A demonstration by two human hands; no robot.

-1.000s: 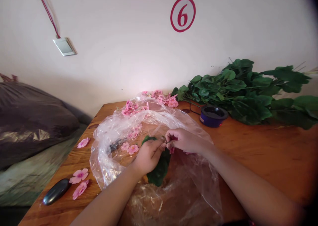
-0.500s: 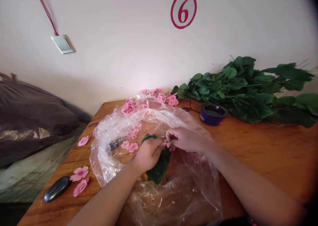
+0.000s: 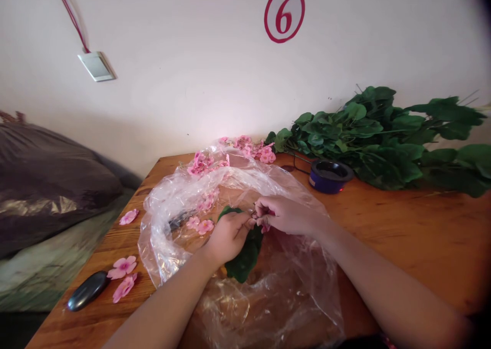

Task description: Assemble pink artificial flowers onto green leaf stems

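My left hand [image 3: 228, 235] is closed around the stem end of a green artificial leaf [image 3: 242, 258] that hangs down below it. My right hand [image 3: 283, 215] meets it fingertip to fingertip, pinching a small pink flower [image 3: 265, 227] against the stem. Both hands work over a crumpled clear plastic bag [image 3: 180, 205] spread on the wooden table [image 3: 414, 236]. Loose pink flowers [image 3: 205, 226] lie inside the bag just left of my left hand.
A pile of green leaf stems [image 3: 379, 139] lies at the back right, with a dark blue round dish [image 3: 329, 176] in front. More pink flowers [image 3: 253, 149] sit by the wall; two [image 3: 123, 275] lie beside a black oval object [image 3: 86, 290] near the left edge. A dark cushion [image 3: 49, 180] is at left.
Both hands have stayed together at the stem, shifting only slightly upward in view as the camera tilted. My right fingers have adjusted their pinch on the pink flower.
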